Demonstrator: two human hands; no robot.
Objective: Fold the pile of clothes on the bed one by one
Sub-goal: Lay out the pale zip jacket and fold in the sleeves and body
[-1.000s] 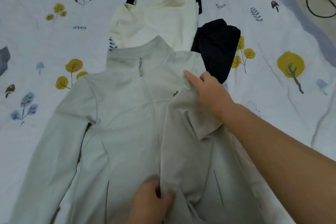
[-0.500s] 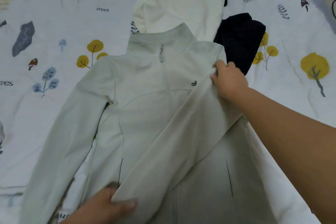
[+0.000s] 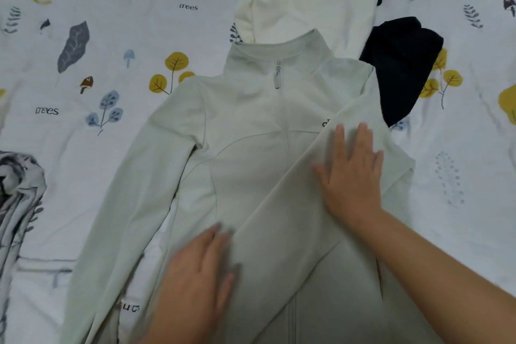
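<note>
Far left edge: a grey and white patterned cloth (image 3: 19, 198) lies bunched on the bedsheet (image 3: 83, 22), well apart from the jacket.
Bedsheet: white, printed with yellow trees, grey leaves, small mushrooms and the word "trees".
Jacket: a pale grey-green zip jacket (image 3: 251, 126) lies front up on the sheet in the middle, collar at the far end, zip closed to the collar.
Left sleeve: it (image 3: 117, 204) stretches out straight, running toward the near left corner.
Left hand: the left hand (image 3: 195, 279) lies flat with fingers straight and spread, pressing on the near part of the jacket beside the folded sleeve's end.
Folded sleeve: the right sleeve (image 3: 293, 204) lies diagonally across the chest, from the right shoulder down to the near left.
Right hand: the right hand (image 3: 351, 173) lies flat, fingers wide, pressing that sleeve near the shoulder.
Far pile: a cream garment (image 3: 307, 3) lies just beyond the collar.
Right of pile: a black garment (image 3: 402, 64) touches the jacket's right shoulder.
</note>
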